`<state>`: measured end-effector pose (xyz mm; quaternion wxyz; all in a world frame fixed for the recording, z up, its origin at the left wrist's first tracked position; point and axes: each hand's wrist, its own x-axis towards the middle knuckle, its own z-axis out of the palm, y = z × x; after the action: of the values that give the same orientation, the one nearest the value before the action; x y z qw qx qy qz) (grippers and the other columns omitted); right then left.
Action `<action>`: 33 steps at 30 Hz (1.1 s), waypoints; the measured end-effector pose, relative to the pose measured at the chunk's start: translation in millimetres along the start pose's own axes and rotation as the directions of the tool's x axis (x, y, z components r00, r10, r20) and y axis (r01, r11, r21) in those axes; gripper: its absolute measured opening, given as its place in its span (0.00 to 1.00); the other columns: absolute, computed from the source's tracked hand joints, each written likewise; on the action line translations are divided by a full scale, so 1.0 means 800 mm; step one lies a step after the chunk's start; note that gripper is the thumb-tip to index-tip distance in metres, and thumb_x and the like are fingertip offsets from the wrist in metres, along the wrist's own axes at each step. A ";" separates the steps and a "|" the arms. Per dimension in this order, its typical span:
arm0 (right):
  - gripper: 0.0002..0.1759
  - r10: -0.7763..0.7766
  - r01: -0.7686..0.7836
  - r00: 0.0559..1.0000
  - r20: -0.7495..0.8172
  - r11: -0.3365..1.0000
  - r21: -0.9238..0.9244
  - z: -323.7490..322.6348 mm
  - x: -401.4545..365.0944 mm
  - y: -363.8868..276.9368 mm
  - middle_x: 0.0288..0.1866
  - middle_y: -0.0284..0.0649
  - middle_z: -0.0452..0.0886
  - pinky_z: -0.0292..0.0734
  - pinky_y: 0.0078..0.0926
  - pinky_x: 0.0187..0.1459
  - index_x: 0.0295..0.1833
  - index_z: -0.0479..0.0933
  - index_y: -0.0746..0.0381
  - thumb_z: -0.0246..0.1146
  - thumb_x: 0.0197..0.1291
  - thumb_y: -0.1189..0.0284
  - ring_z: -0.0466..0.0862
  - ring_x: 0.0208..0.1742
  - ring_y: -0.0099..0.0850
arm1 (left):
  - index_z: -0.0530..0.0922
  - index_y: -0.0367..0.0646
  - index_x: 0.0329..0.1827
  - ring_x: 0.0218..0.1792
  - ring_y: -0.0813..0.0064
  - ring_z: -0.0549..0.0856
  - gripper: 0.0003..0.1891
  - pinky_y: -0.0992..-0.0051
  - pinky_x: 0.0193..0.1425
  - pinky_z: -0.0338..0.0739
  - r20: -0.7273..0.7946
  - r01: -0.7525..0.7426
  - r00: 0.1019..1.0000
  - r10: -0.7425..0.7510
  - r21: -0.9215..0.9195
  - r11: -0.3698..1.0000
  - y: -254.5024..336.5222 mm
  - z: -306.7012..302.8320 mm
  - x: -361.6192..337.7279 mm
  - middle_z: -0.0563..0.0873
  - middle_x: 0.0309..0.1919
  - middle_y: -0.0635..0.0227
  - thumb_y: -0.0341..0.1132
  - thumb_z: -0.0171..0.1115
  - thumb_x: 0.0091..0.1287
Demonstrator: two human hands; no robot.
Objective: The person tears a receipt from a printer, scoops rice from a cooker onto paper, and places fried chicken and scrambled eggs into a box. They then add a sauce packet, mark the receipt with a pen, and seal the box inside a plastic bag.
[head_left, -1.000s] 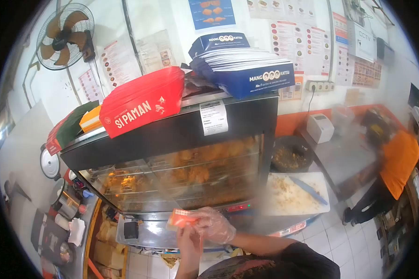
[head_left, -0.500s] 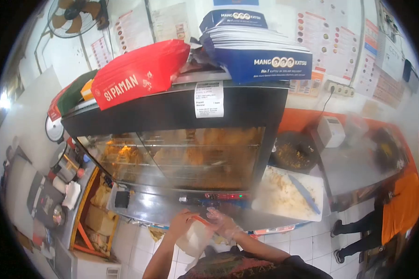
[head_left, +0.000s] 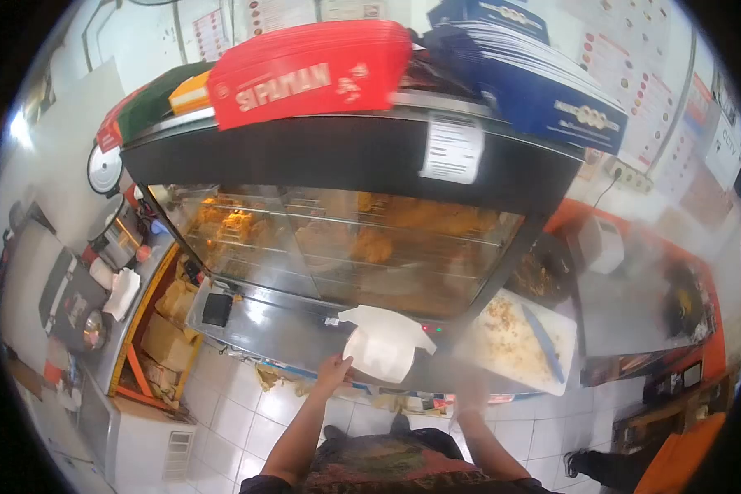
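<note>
My left hand [head_left: 334,373] grips the lower left edge of a paper food box [head_left: 383,346], its pale inside facing up and its flaps spread. The box rests on or just above the metal counter [head_left: 280,325], in front of the glass display warmer; contact cannot be told. My right hand [head_left: 470,391], in a clear plastic glove, is apart from the box, near the front left corner of a white cutting board [head_left: 506,350]. Motion smears its fingers. A knife with a blue-grey blade [head_left: 543,337] lies on the board among brown crumbs.
Fried food sits inside the display warmer [head_left: 346,239]. Stacked red boxes [head_left: 313,74] and blue boxes [head_left: 527,74] lie on its top. A receipt [head_left: 453,148] hangs from its front. A dark pan [head_left: 543,267] stands behind the board. At lower right is a person in orange [head_left: 683,457].
The folded box, held in both hands before, is now spread over the counter in my left hand. My right hand has let go and moved right. The view has shifted.
</note>
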<state>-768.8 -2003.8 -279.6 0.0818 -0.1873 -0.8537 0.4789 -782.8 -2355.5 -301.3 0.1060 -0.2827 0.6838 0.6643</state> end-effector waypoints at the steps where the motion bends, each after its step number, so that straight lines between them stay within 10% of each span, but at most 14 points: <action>1: 0.14 -0.038 0.037 0.999 -0.025 0.999 -0.016 0.018 -0.016 0.030 0.43 0.44 0.86 0.80 0.36 0.47 0.48 0.82 0.63 0.64 0.61 0.66 0.85 0.44 0.38 | 0.72 0.34 0.67 0.33 0.65 0.87 0.30 0.65 0.34 0.87 0.039 0.004 0.999 -0.003 -0.038 0.999 0.011 -0.004 -0.013 0.84 0.46 0.53 0.45 0.66 0.68; 5: 0.15 0.005 -0.019 0.995 -0.096 0.989 -0.147 0.073 -0.075 -0.061 0.44 0.42 0.86 0.79 0.35 0.47 0.49 0.81 0.62 0.64 0.62 0.64 0.84 0.43 0.35 | 0.70 0.31 0.67 0.35 0.67 0.86 0.29 0.66 0.35 0.88 0.192 -0.111 0.974 0.122 -0.063 0.992 -0.039 -0.086 -0.022 0.83 0.48 0.54 0.44 0.64 0.70; 7: 0.15 -0.254 0.252 0.967 -0.022 0.966 -0.060 0.114 -0.107 -0.102 0.44 0.37 0.85 0.80 0.30 0.46 0.50 0.80 0.62 0.61 0.65 0.64 0.84 0.44 0.31 | 0.70 0.31 0.67 0.35 0.67 0.86 0.28 0.66 0.36 0.88 0.195 -0.071 0.976 0.093 -0.118 0.990 -0.077 -0.151 -0.027 0.83 0.47 0.54 0.42 0.62 0.71; 10: 0.15 -0.292 0.107 0.931 0.220 0.793 0.600 0.187 -0.152 -0.188 0.45 0.38 0.86 0.80 0.27 0.51 0.57 0.76 0.61 0.60 0.66 0.71 0.85 0.47 0.30 | 0.71 0.30 0.65 0.35 0.68 0.86 0.25 0.67 0.36 0.89 0.094 -0.042 0.994 0.059 -0.183 0.982 -0.124 -0.266 -0.062 0.83 0.46 0.56 0.38 0.61 0.71; 16: 0.19 -0.414 0.162 0.833 0.367 0.817 0.553 0.330 -0.260 -0.342 0.54 0.38 0.85 0.79 0.22 0.56 0.64 0.73 0.62 0.60 0.68 0.78 0.83 0.54 0.25 | 0.76 0.37 0.60 0.34 0.70 0.84 0.23 0.70 0.33 0.83 -0.232 0.019 0.970 -0.069 -0.212 0.977 -0.257 -0.500 -0.125 0.84 0.40 0.61 0.44 0.62 0.70; 22: 0.17 -0.186 -0.083 0.828 0.528 0.892 0.444 0.405 -0.331 -0.440 0.54 0.39 0.84 0.80 0.25 0.53 0.63 0.74 0.62 0.60 0.70 0.74 0.83 0.50 0.26 | 0.78 0.40 0.60 0.34 0.69 0.84 0.22 0.67 0.34 0.81 -0.292 0.063 0.951 -0.105 -0.149 0.987 -0.359 -0.663 -0.111 0.86 0.39 0.61 0.47 0.60 0.71; 24: 0.17 -0.178 -0.085 0.810 0.559 0.908 0.411 0.450 -0.341 -0.430 0.52 0.40 0.85 0.81 0.26 0.50 0.62 0.75 0.62 0.59 0.70 0.72 0.84 0.47 0.27 | 0.78 0.30 0.57 0.33 0.73 0.84 0.18 0.77 0.30 0.79 -0.362 -0.020 0.929 -0.073 -0.246 0.969 -0.278 -0.656 -0.130 0.85 0.37 0.61 0.33 0.61 0.69; 30: 0.16 -0.360 0.113 0.805 0.472 0.874 0.474 0.643 -0.320 -0.433 0.46 0.43 0.85 0.82 0.26 0.40 0.59 0.76 0.64 0.58 0.67 0.79 0.83 0.37 0.27 | 0.81 0.37 0.58 0.43 0.69 0.87 0.22 0.71 0.49 0.81 -0.334 -0.068 0.941 0.057 -0.022 0.997 -0.211 -0.735 -0.081 0.88 0.45 0.58 0.43 0.64 0.67; 33: 0.16 -0.216 -0.056 0.835 0.507 0.882 0.468 0.707 -0.353 -0.528 0.45 0.43 0.85 0.81 0.23 0.36 0.59 0.75 0.65 0.60 0.65 0.78 0.82 0.35 0.26 | 0.81 0.39 0.59 0.47 0.61 0.87 0.23 0.66 0.53 0.80 -0.335 -0.019 0.938 0.087 0.200 0.980 -0.221 -0.809 -0.038 0.88 0.47 0.56 0.45 0.63 0.67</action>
<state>-792.2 -2760.5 -208.7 -0.1013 0.0187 -0.7086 0.6981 -515.4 -2967.2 -374.0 -0.0055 -0.3635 0.7607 0.5378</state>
